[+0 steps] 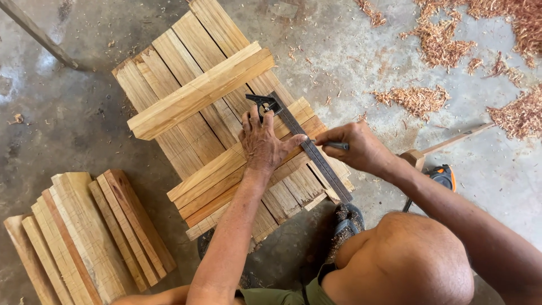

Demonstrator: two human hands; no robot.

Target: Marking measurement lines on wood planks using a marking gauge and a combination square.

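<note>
The left hand (pixel 262 146) lies flat, fingers spread, pressing a combination square (pixel 302 144) down onto a group of narrow wooden strips (pixel 226 181) that run crosswise over a stack of longer planks (pixel 186 85). The square's dark head sits just past the fingertips, and its long metal blade runs diagonally from there toward the lower right, across the strips and out to their ends. The right hand (pixel 355 148) is closed around a dark pencil (pixel 333 146), whose tip meets the blade's edge beside the left thumb; the two hands are close together, with only the blade between them. Another thick pale beam (pixel 200 93) rests diagonally on the planks higher up, well apart from both hands. The whole stack stands on a stained grey concrete floor (pixel 84 124). At the lower left a separate bundle of short boards (pixel 84 237) lies fanned on the floor. Reddish wood shavings (pixel 418 99) are heaped in patches toward the upper right. A wooden mallet (pixel 420 155) with a slim handle lies on the floor behind the right forearm, and an orange and black object (pixel 443 175) peeks out just beside it. The person's bent knee fills the lower right, with a dusty sandal (pixel 345 223) beneath the stack's edge.
</note>
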